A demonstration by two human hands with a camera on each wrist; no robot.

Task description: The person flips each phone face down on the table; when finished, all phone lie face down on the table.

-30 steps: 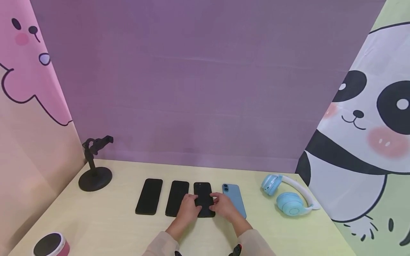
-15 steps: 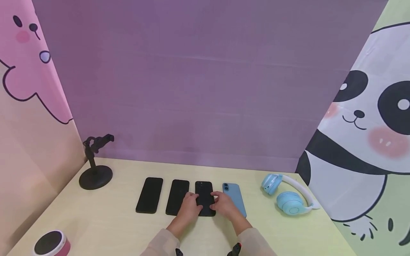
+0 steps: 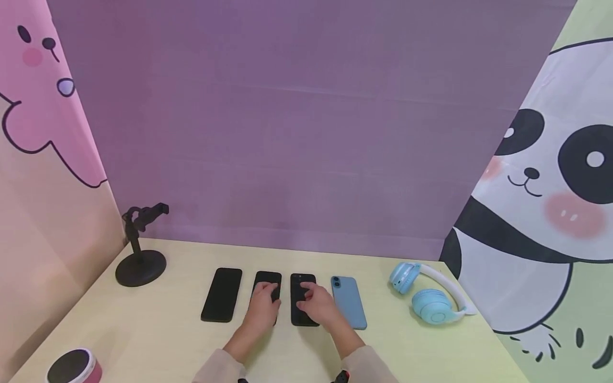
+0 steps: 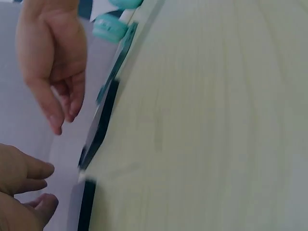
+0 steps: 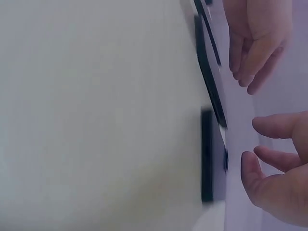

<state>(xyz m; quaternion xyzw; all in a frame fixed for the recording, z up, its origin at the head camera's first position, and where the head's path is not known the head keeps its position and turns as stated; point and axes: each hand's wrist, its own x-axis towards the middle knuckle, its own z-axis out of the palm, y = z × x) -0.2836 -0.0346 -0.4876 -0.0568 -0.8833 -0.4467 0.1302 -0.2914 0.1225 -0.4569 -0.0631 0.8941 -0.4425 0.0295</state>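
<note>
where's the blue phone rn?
Head view: right of centre, flat on the table, the blue phone is between the black phone below the right hand and the blue headphones.

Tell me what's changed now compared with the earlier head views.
The left hand and right hand have let go of the third phone from the left. The left hand moved left, above the second phone; the right hand shifted left, above the third. The leftmost phone, blue phone, headphones and black stand stayed put.
</note>
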